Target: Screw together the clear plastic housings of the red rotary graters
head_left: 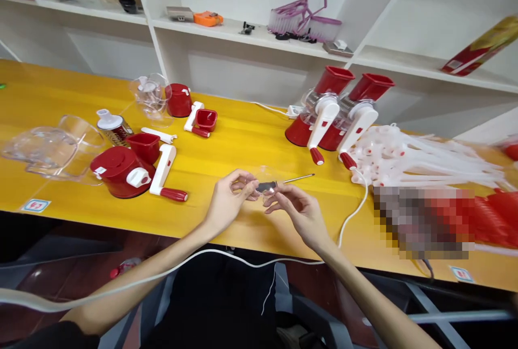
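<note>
My left hand (229, 200) and my right hand (297, 211) meet above the front middle of the yellow table (226, 149). Between their fingertips is a small screwdriver (283, 182) with a dark handle, its thin metal shaft pointing right. The left fingers pinch near the handle end. The right fingers curl around the handle from the other side. A small clear piece seems to sit at the fingertips, too blurred to make out.
Two assembled red-and-white hand-crank graters (335, 114) stand at the right. Loose grater parts (133, 168) and clear plastic covers (48, 146) lie at the left. A heap of white crank handles (408, 160) is far right. A white cable (356, 209) runs over the table's front edge.
</note>
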Demonstrator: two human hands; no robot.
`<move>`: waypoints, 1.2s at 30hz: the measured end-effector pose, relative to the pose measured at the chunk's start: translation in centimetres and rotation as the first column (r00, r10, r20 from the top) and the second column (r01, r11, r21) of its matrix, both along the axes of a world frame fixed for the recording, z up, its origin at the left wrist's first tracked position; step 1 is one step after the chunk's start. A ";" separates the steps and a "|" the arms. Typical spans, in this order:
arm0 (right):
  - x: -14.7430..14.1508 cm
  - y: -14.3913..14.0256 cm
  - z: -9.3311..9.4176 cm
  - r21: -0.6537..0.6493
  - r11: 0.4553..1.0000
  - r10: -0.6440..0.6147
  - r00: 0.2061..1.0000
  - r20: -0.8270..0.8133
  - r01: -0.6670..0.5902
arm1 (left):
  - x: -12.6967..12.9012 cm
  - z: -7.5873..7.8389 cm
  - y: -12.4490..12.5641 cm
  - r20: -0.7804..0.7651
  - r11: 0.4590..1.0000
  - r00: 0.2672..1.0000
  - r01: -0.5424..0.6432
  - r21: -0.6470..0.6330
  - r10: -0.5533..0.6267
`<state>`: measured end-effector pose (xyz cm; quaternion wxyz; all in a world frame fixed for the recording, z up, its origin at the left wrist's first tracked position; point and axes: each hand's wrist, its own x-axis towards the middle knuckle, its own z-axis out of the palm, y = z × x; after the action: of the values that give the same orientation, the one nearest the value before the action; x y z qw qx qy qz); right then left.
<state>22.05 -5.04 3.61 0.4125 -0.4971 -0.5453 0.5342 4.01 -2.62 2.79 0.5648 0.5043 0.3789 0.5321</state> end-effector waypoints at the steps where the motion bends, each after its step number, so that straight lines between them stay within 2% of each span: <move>1: -0.5 0.1 0.0 -0.015 1.000 -0.004 1.000 -0.018 0.003 | -0.5 0.0 -0.1 -0.019 1.000 1.000 -0.016 0.010 0.017; 6: -2.9 0.9 -0.1 -0.065 0.996 -0.060 0.993 -0.102 0.053 | -2.6 0.7 -0.6 -0.015 1.000 0.999 -0.029 0.005 0.029; 11: -4.3 1.5 0.4 -0.085 0.996 -0.042 0.988 -0.149 0.030 | -4.6 1.7 -1.7 0.000 1.000 1.000 -0.016 0.024 0.016; 15: -4.7 1.4 1.0 -0.060 0.998 -0.024 0.988 -0.150 0.015 | -5.3 1.4 -2.5 0.062 1.000 0.998 -0.007 0.008 0.006; 21: -4.7 1.2 1.7 -0.010 1.000 -0.008 0.994 -0.111 0.007 | -4.9 0.7 -3.8 0.108 0.997 0.994 0.027 -0.078 -0.019; 25: -4.3 1.5 1.9 0.014 1.000 -0.017 0.997 -0.081 0.018 | -5.1 0.1 -4.1 0.099 0.997 0.994 0.049 -0.053 -0.044; 28: -4.0 1.6 2.1 0.026 1.000 -0.014 0.998 -0.057 0.016 | -5.8 0.0 -3.9 -0.007 0.997 1.000 0.000 0.080 0.001; 31: -3.9 1.6 2.5 0.029 0.999 0.013 1.000 -0.025 -0.012 | -6.7 0.5 -3.7 -0.189 0.967 0.981 0.003 0.253 0.046; 33: -3.9 1.7 2.8 0.023 0.998 0.050 0.999 0.001 -0.050 | -6.9 1.1 -3.6 -0.350 0.946 0.935 0.067 0.318 0.051; 36: -4.1 2.0 3.3 0.002 0.992 0.122 0.992 0.038 -0.122 | -6.8 1.8 -3.7 -0.560 0.909 0.824 0.164 0.384 0.088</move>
<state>17.99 -3.02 6.91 0.3698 -0.4718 -0.5837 0.5477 -2.78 -6.32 4.64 0.3170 0.7550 0.3965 0.4150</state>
